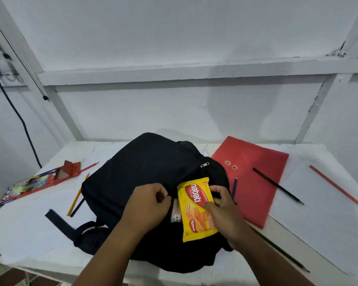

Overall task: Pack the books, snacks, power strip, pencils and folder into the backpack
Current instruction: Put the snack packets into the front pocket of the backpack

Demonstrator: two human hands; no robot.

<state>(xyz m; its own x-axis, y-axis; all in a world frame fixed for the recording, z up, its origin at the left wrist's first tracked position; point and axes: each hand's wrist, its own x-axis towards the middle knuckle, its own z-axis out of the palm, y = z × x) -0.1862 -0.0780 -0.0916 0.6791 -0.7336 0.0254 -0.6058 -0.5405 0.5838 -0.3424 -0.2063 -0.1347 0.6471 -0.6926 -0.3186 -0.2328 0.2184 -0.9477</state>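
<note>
One yellow wafer packet [197, 207], pinched by the right hand [221, 211], was half into the black backpack [136, 172] whose opening the left hand [148, 205] gripped, while the red folder [250, 182] and pencils [278, 186] lay unpacked on the table [29, 234].

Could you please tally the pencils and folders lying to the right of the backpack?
Pencils: 4 (blue, black, orange, dark one at the front)
Folder: 1
Total: 5
</note>
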